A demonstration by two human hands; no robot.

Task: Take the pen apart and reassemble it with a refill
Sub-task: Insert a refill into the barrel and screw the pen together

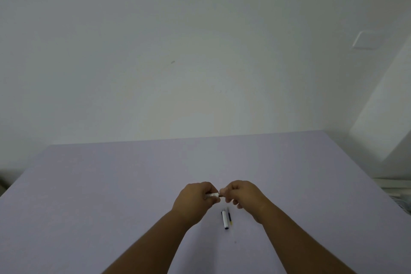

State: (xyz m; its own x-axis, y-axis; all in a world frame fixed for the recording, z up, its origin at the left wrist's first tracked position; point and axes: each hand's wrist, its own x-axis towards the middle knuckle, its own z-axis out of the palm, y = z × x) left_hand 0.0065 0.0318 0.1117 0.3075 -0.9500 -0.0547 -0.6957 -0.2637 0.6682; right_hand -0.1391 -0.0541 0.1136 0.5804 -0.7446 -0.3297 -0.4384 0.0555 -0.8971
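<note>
My left hand [195, 200] grips a white pen barrel [212, 195] that lies sideways between both hands. My right hand [241, 193] pinches the dark end piece at the barrel's right end; most of that piece is hidden by the fingers. Both hands hover just above the lilac table [111, 184]. Below them on the table lies a white pen cap [225, 219] with a dark clip, and right beside it a thin dark refill [229, 218] with a yellowish tip section.
A pale wall rises behind the table's far edge, with a white switch plate [364, 40] at the upper right. The table's right edge runs diagonally near a white ledge [393, 182].
</note>
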